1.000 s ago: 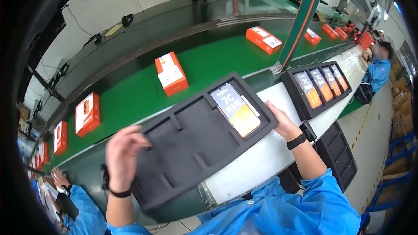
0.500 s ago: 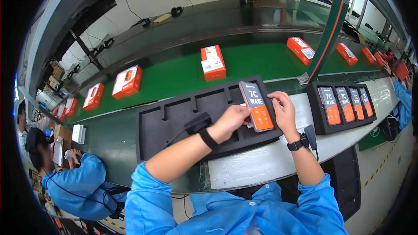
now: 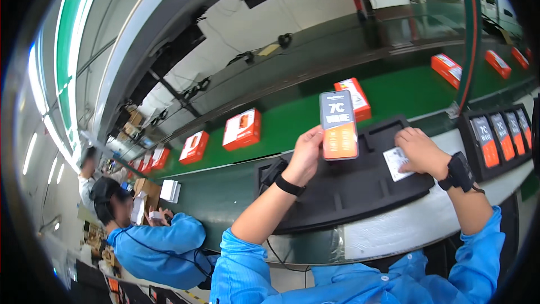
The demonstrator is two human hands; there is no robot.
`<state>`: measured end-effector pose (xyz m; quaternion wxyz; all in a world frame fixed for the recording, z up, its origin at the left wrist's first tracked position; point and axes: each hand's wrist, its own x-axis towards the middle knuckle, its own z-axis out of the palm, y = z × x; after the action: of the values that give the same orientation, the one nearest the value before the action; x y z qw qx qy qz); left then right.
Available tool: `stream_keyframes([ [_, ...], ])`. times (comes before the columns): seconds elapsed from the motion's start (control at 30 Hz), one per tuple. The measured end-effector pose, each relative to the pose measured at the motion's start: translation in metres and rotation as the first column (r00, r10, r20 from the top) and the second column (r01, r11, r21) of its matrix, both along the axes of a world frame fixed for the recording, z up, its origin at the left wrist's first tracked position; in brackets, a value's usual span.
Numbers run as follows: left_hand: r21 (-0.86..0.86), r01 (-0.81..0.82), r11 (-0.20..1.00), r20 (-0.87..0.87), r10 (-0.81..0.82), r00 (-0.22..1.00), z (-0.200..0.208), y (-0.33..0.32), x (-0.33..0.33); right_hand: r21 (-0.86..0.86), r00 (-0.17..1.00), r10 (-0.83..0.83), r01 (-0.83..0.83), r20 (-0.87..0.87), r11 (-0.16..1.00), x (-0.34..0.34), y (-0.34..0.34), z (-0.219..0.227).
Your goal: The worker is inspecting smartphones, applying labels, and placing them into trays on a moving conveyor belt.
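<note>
My left hand point(image 3: 306, 155) grips a smartphone point(image 3: 339, 126) by its lower left edge and holds it raised over a black foam tray point(image 3: 360, 186). The phone's face has a dark grey upper part and an orange lower part. My right hand point(image 3: 423, 155) is closed at the tray's right end, its thumb and fingers on a small white printed card point(image 3: 396, 164). Part of the card is hidden under the hand. A black band with a small device circles each wrist.
At the right stands another black tray point(image 3: 478, 171) with several similar phones point(image 3: 484, 142). Orange boxes point(image 3: 242, 129) line the green conveyor point(image 3: 298, 118) beyond. A green post point(image 3: 468, 56) rises at the right. To the left, a co-worker point(image 3: 152, 247) in blue handles something near a white stack point(image 3: 170, 191).
My left hand has lifted the phone up and away from the tray's right end. My right hand has left the phone's side and come down onto the white card. The view has swung left.
</note>
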<state>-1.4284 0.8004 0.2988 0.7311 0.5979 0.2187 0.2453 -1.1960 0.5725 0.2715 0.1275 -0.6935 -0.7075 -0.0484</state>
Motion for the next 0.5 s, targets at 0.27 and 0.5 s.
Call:
stream_keyframes([
  [0.27, 0.222, -0.569, 0.792, 0.113, 0.559, 0.821, 0.009, 0.19, -0.136, -0.317, 0.959, -0.075, -0.015, -0.272, 0.948, -0.017, 0.039, 0.052],
  [0.5, 0.335, -0.844, 0.419, 0.08, 0.879, 0.469, -0.016, 0.337, -0.203, -0.008, 0.23, 0.058, -0.276, -0.971, 0.961, -0.086, 0.177, 0.059],
])
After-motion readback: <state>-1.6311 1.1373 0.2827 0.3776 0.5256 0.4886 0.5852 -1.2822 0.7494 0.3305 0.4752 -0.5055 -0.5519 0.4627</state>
